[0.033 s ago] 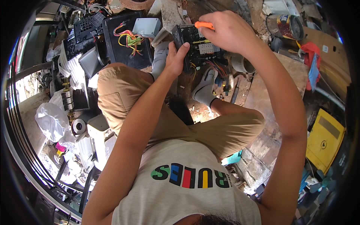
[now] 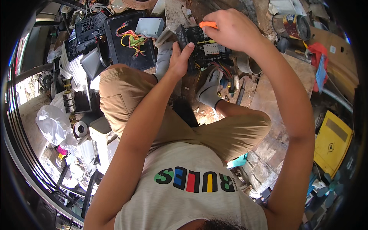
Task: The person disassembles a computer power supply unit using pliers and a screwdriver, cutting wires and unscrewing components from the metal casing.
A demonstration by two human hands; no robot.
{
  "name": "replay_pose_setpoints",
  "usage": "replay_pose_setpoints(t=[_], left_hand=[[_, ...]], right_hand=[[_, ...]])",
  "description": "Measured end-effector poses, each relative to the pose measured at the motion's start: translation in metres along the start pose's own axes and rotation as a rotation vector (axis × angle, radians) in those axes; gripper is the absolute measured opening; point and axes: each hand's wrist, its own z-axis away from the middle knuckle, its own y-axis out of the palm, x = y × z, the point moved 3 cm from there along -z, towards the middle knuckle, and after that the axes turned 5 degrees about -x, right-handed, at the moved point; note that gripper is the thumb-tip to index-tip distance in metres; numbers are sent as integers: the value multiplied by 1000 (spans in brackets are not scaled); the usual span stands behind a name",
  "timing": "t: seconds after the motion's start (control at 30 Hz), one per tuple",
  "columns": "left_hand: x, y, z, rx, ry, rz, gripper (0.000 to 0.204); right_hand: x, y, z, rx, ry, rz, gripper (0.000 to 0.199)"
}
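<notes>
My left hand (image 2: 181,61) grips the left edge of an opened black electronic unit (image 2: 186,50), its thumb lying on top. Inside the unit a circuit board (image 2: 214,48) shows, with pale and dark parts, and coloured wires (image 2: 226,69) hang from its near side. Above the board's far side, my right hand (image 2: 232,30) is closed round an orange-handled tool (image 2: 208,25). The tool's working end cannot be made out, so I cannot tell whether it touches the board. The unit is held over my feet, between my bent knees.
A grey metal box (image 2: 149,27) with bundled coloured wires (image 2: 134,42) lies on a black panel (image 2: 115,34) at the far left. Round the right side are a rusty tin can (image 2: 290,27), a board (image 2: 281,86) and a yellow panel (image 2: 332,138). Plastic bags (image 2: 53,124) and scrap crowd the left.
My right hand and the orange-handled tool have shifted very slightly. My left hand keeps its hold on the unit.
</notes>
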Motion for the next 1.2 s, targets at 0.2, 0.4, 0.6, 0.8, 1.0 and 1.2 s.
replay_pose_setpoints(t=[0.2, 0.4, 0.6, 0.8, 1.0, 1.2], left_hand=[[2, 0, -4, 24, -21, -21, 74], [-7, -1, 1, 19, -17, -112, 75], [-6, -1, 1, 12, -9, -87, 75], [-1, 0, -1, 37, -15, -19, 73], [0, 1, -1, 54, -27, 27, 73], [3, -1, -3, 19, -11, -15, 79]], right_hand=[[-7, 9, -7, 8, 51, 34, 30], [-8, 10, -10, 23, 31, 44, 28], [-1, 4, -16, 86, 72, 56, 25], [-4, 5, -18, 94, 42, 77, 25], [-5, 6, -17, 109, 72, 97, 22], [2, 13, -43, 262, -29, 236, 27]])
